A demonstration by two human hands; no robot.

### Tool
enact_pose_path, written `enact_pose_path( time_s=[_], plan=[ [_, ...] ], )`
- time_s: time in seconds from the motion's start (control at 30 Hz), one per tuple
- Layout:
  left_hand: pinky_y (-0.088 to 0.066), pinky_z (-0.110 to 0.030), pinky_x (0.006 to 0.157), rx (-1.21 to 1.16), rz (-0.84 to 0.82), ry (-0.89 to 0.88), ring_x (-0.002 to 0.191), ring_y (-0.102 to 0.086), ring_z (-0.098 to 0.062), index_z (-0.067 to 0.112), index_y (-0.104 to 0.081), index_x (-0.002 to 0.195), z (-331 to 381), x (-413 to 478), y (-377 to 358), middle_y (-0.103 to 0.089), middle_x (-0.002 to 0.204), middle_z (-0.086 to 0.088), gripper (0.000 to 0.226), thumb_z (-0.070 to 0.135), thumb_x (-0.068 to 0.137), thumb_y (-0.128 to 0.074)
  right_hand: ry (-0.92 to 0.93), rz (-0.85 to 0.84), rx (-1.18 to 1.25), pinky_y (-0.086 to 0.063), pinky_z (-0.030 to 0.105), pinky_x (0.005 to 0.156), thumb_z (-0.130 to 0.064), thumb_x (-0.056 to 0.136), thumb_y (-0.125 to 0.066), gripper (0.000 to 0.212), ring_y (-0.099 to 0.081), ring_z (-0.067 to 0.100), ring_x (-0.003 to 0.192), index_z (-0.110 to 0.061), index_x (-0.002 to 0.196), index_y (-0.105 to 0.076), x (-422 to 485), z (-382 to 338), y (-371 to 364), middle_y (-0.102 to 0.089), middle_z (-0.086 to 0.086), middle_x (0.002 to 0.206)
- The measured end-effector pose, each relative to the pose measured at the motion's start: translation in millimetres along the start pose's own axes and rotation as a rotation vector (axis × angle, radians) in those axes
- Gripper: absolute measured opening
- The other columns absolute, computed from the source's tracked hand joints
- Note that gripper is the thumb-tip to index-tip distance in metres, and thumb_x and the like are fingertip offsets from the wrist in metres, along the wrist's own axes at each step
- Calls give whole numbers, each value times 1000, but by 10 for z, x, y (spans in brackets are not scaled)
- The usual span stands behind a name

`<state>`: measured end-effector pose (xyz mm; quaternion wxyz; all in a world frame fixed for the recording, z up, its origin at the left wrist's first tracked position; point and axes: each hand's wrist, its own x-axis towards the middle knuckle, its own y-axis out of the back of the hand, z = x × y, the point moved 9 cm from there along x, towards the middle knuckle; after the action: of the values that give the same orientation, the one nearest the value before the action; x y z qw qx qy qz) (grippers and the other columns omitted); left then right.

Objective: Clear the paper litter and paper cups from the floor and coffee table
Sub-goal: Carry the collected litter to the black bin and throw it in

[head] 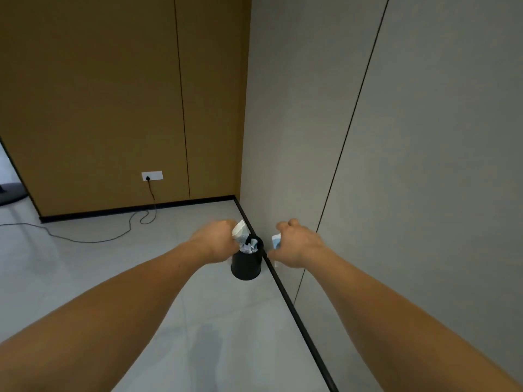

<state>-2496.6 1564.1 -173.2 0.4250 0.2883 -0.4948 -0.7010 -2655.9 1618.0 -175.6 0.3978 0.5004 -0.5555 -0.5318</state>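
No readable writing anywhere; the one visible print is a pale blue patch on the small white paper cup point(276, 241) in the right hand point(297, 244), too blurred to make out as text or logo.

Small round black waste bin point(246, 264) stands on the pale grey tiled floor point(113, 258), in the corner, just beside the black skirting strip point(285, 295) at the foot of the grey wall panel point(424, 165). Bin is filled to the rim with crumpled white paper litter point(249, 247).

Left hand point(215, 241) is closed around a crumpled white paper cup point(239, 229), held tilted directly above the bin's far-left rim, close to the litter; cannot tell if they touch. Most of this cup is hidden behind the fingers.

Right hand is curled around the other cup, to the right of the bin, over the skirting and against the grey wall. Only the cup's left edge shows past the knuckles; the grip underneath is hidden.

Both forearms bare, cut off at the bottom frame edge.

Behind: mustard-brown wall panel point(99, 94) with a white socket plate point(152, 175), a black cable point(93, 240) trailing from it over the floor. A dark rounded object at the far left edge is cut off, unidentifiable.
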Motion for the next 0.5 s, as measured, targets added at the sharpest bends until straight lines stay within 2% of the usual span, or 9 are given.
enact_pose_path(
  time_s=[0.13, 0.3, 0.5],
  plan=[
    [-37, -26, 58, -7, -22, 91, 78, -54, -17, 21, -53, 111, -266, 827, -34, -56, 90, 1, 26, 25, 86, -59, 65, -34, 15, -47, 38, 85, -53, 83, -65, 70, -52, 28, 111, -17, 138, -40, 1001, 124, 39, -43, 7, 128],
    [-33, -25, 54, -102, -7, 173, 77, -52, -17, 20, -53, 107, -637, 1782, -120, -56, 89, 0, 23, 25, 86, -60, 142, -85, -12, -46, 38, 87, -49, 83, -65, 68, -51, 30, 113, -15, 136, -40, 2164, 180, -14, -42, 9, 129],
    [-38, -27, 69, -167, -83, 193, 85, -52, -17, 17, -54, 113, -1132, 3145, -512, -56, 97, 0, 32, 25, 84, -64, 170, -160, -32, -45, 38, 91, -50, 83, -66, 73, -49, 29, 116, -17, 142, -36, 3573, 242, -297, -39, 8, 133]
  ],
)
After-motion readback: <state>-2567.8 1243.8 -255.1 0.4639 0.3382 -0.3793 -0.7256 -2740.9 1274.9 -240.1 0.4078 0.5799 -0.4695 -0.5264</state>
